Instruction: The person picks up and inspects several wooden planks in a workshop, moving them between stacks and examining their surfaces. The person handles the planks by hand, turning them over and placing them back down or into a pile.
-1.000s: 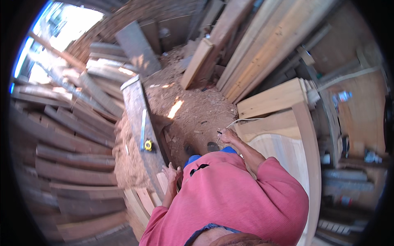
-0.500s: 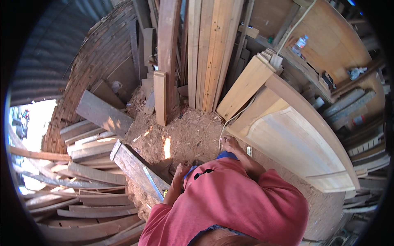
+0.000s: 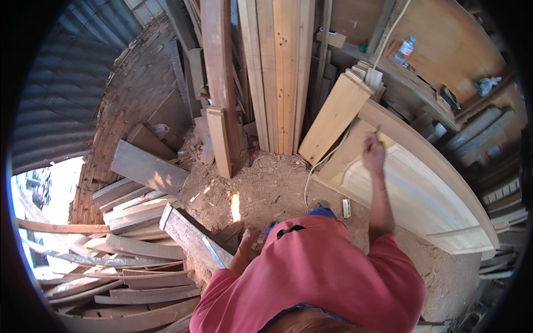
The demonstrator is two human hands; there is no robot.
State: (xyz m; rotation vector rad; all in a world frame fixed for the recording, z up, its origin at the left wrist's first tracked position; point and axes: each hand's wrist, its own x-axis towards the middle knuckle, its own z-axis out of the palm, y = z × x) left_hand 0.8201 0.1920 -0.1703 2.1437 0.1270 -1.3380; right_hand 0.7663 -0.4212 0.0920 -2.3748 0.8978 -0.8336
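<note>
My right hand (image 3: 375,154) is raised over the wooden panel with a curved edge (image 3: 411,183), on the right. Its fingers are closed, and a small thin dark stick (image 3: 378,129) pokes up from them; the exact kind is too small to tell. Low by my body, my left hand (image 3: 249,238) is beside a thick wooden beam (image 3: 191,233). Its fingers are partly hidden and blurred, so I cannot tell their grip. A flat metal strip (image 3: 212,252) lies on that beam, near my left forearm.
Tall planks (image 3: 277,77) stand upright ahead, with a short upright board (image 3: 219,141) before them. Stacked curved boards (image 3: 144,277) fill the left. A pale cable (image 3: 327,155) runs to the sawdust-covered floor, near a white power strip (image 3: 347,208). A plastic bottle (image 3: 405,50) is at far right.
My right hand has risen from beside my knee, up and to the right over the panel. My left hand has shifted slightly; the whole view has tilted a little.
</note>
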